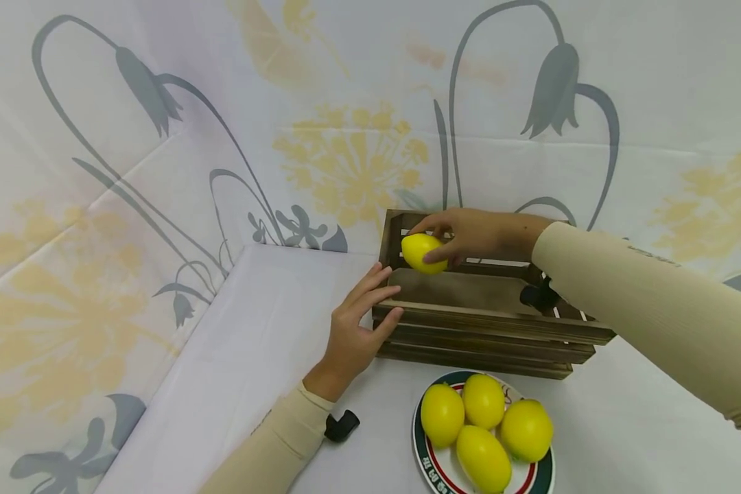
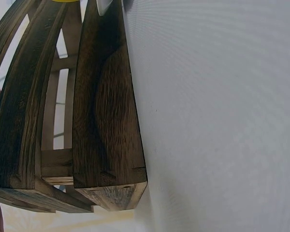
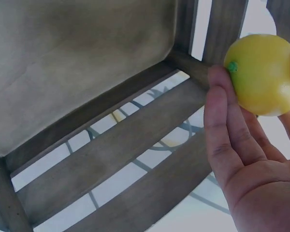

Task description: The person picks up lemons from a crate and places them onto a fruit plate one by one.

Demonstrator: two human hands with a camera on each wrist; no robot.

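A yellow lemon [image 1: 424,253] is pinched between the thumb and fingers of my right hand [image 1: 478,234], over the left end of a dark slatted wooden crate [image 1: 488,336]. In the right wrist view the lemon [image 3: 263,75] shows its green stem tip, with the crate's inner slats and bare floor [image 3: 77,67] beside it. My left hand [image 1: 359,328] rests at the crate's left end, fingers spread and nearly straight, fingertips right at the rim. The left wrist view shows the crate's outer slats [image 2: 106,111] close up, with only a sliver of the hand.
In front of the crate stands a round plate [image 1: 418,439] with a dark green rim, bearing several lemons [image 1: 483,458]. White cloth [image 1: 253,329] covers the table. A flower-printed cloth [image 1: 358,75] rises behind the crate and along the left side.
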